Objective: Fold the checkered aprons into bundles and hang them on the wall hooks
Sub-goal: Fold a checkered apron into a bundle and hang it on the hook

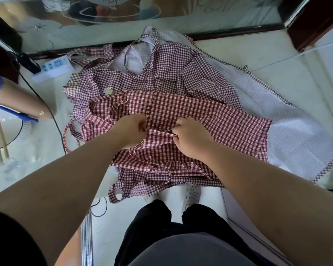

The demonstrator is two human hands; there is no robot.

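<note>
A red-and-white checkered apron lies on top of a heap on the pale table. My left hand and my right hand both pinch a raised fold of its cloth near the middle, close together. Under it lies a purple checkered apron with a small daisy patch. Beneath both spreads a pale apron showing its white underside, reaching to the right. Thin ties trail off the heap's left side. No wall hooks are in view.
A white power strip with a black plug and cable sits at the back left. Another person's forearm rests on the table's left side. A mirror panel backs the table. My legs and a white shoe are below the front edge.
</note>
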